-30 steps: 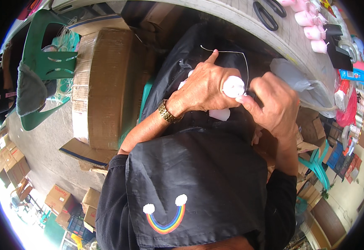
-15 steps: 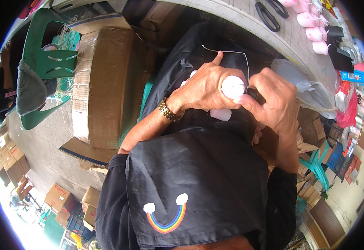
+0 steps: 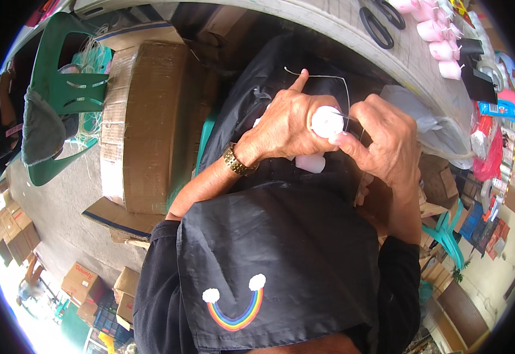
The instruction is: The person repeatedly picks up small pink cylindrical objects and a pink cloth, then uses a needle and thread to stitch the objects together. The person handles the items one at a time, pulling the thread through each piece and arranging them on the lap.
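My left hand point(image 3: 287, 121), with a gold watch on its wrist, is wrapped round a small piece with a round white end point(image 3: 327, 122) facing up. Its index finger points away from me. My right hand point(image 3: 381, 138) is closed beside that white end, its thumb almost touching it. Between the right fingers a thin needle-like piece point(image 3: 353, 120) shows, partly hidden. A pale cord point(image 3: 347, 88) rises by the right fingers, bends, and runs left past the raised finger. Below the left hand a small pink cylinder point(image 3: 310, 163) lies on the black cloth over my lap.
On the grey table point(image 3: 340, 23) at the far right lie black-handled scissors point(image 3: 376, 28) and several pink pieces point(image 3: 440, 41). A clear plastic bag point(image 3: 428, 118) hangs beside it. To my left stand a large cardboard box point(image 3: 151, 124) and a green chair point(image 3: 77, 91) with pale strands.
Both hands have shifted slightly left with the white-ended piece. A thin needle-like line now shows between the right fingers and the white end.
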Demonstrator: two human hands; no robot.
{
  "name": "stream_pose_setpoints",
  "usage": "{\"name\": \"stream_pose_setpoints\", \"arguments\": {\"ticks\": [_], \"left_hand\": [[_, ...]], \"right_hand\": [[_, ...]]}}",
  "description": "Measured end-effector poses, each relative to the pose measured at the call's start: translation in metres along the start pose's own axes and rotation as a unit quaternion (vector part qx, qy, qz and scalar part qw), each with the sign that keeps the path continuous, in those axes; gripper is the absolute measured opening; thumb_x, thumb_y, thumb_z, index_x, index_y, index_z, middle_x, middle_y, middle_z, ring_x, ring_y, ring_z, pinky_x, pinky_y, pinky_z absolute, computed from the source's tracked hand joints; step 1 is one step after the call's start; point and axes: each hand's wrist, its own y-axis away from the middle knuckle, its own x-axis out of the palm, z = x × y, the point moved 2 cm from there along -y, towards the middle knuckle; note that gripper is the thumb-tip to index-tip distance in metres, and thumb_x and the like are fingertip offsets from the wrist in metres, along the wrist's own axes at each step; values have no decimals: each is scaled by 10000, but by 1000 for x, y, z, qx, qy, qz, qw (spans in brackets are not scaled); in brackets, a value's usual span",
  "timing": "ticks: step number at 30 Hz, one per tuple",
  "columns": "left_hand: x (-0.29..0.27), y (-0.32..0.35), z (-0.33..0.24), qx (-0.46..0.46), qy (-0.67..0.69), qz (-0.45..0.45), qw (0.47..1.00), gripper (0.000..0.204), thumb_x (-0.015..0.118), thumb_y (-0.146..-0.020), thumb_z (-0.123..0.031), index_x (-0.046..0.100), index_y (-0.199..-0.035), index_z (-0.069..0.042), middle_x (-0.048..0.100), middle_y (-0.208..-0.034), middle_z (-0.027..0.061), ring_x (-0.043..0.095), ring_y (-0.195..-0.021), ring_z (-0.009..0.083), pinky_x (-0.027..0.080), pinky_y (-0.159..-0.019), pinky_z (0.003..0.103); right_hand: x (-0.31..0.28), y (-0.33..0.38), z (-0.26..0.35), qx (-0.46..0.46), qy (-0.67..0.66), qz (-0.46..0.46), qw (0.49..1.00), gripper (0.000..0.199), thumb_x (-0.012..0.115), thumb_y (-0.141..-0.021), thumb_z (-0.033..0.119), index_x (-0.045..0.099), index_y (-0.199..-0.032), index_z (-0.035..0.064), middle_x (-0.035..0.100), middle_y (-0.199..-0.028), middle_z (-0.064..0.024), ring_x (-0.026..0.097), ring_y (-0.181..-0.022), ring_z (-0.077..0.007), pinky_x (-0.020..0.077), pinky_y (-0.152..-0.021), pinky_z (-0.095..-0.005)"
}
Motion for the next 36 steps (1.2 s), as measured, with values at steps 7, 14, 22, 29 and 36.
{"name": "stream_pose_setpoints", "arguments": {"ticks": [7,14,22,29,36], "left_hand": [[3,-3,-1,-46,-64,-50,996,368,799,-673,-374,639,-796,-67,658,-642,86,647,-639,339,320,-1084,562],[6,-4,-8,-65,-148,-119,980,424,787,-685,-420,650,-789,-33,661,-655,110,639,-615,354,359,-1062,539],[10,-4,-4,-57,-162,-169,970,348,776,-673,-336,641,-782,-35,637,-612,112,629,-569,329,350,-1072,521],[8,-4,-3,-42,-172,-196,965,352,775,-656,-310,626,-800,-25,604,-542,127,624,-526,294,308,-1098,507],[8,-4,-5,-64,-128,-181,973,379,767,-701,-369,634,-832,-39,642,-619,113,645,-596,316,299,-1080,563]], "right_hand": [[1,4,8,13,49,-7,999,319,718,-795,328,536,-745,71,467,-653,-63,520,-556,-261,415,-495,-372],[-2,2,10,67,97,6,993,296,718,-802,289,518,-759,76,472,-656,-74,538,-559,-260,429,-491,-374],[6,4,29,123,138,2,983,294,721,-818,270,502,-744,89,477,-632,-57,553,-517,-243,443,-458,-362],[7,-3,28,145,88,4,985,243,686,-844,252,530,-771,81,516,-629,-80,573,-533,-275,440,-464,-390],[-13,-10,26,218,25,12,976,282,643,-886,261,508,-746,57,513,-629,-120,561,-541,-326,410,-477,-413]]}}
